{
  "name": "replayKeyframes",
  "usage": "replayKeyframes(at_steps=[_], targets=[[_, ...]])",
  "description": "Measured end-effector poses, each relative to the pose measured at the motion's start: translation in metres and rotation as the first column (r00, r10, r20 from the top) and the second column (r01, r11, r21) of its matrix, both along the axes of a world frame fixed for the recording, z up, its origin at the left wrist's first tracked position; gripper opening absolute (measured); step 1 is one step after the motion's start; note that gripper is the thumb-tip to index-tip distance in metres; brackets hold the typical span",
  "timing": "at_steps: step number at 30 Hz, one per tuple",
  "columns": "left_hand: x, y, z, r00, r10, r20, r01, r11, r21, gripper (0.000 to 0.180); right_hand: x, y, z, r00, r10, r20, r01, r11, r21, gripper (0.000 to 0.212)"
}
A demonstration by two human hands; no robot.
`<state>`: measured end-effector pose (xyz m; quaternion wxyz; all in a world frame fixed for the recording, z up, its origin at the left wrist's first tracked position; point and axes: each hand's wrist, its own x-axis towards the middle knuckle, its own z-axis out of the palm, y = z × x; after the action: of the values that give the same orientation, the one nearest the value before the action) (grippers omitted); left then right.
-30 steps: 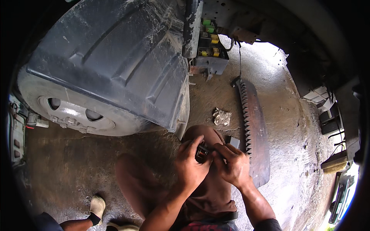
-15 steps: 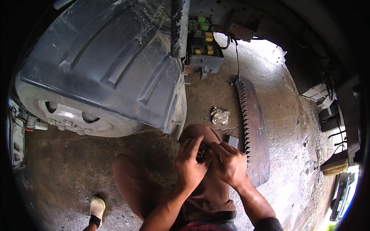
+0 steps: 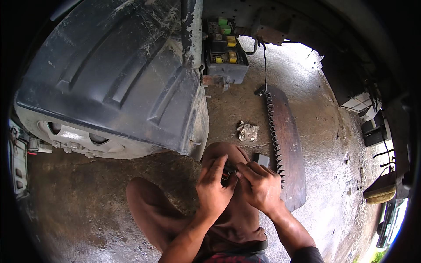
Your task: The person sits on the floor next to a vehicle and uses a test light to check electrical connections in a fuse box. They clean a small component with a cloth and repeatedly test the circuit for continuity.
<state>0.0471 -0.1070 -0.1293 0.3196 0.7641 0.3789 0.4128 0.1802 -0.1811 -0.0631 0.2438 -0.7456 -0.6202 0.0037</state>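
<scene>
Above knee, both hands (image 3: 237,186) pinching small black part (image 3: 227,173), orientation unclear

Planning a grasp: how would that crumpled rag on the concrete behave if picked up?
The crumpled rag probably goes floppy and sags: it lies bunched in folds. Likely light, as it looks thin. It should not roll or slip; the concrete floor looks rough and grimy.
</scene>
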Motion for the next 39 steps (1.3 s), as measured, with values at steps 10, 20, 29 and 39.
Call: replayKeyframes(at_steps=[10,20,29,39], targets=[[0.002,-0.002,0.000,0.999,0.026,-0.027,-0.026,1.000,0.010,0.063,-0.001,-0.003,-0.005,0.997,-0.005,0.080,0.001,0.999,0.051,0.028],[0.002,0.000,-0.003,0.998,0.035,-0.054,-0.029,0.994,0.102,0.060,0.006,-0.004,-0.012,0.992,0.031,0.120,-0.041,0.996,0.079,0.032],[0.003,-0.003,-0.004,0.999,0.033,0.016,-0.034,0.996,0.084,0.060,0.012,-0.002,-0.003,0.999,-0.034,0.040,0.031,0.997,0.075,0.026],[0.005,-0.007,-0.005,0.999,0.005,-0.037,-0.001,0.991,0.133,0.061,0.003,-0.001,0.001,0.996,0.037,0.083,-0.037,0.999,0.001,0.027]])
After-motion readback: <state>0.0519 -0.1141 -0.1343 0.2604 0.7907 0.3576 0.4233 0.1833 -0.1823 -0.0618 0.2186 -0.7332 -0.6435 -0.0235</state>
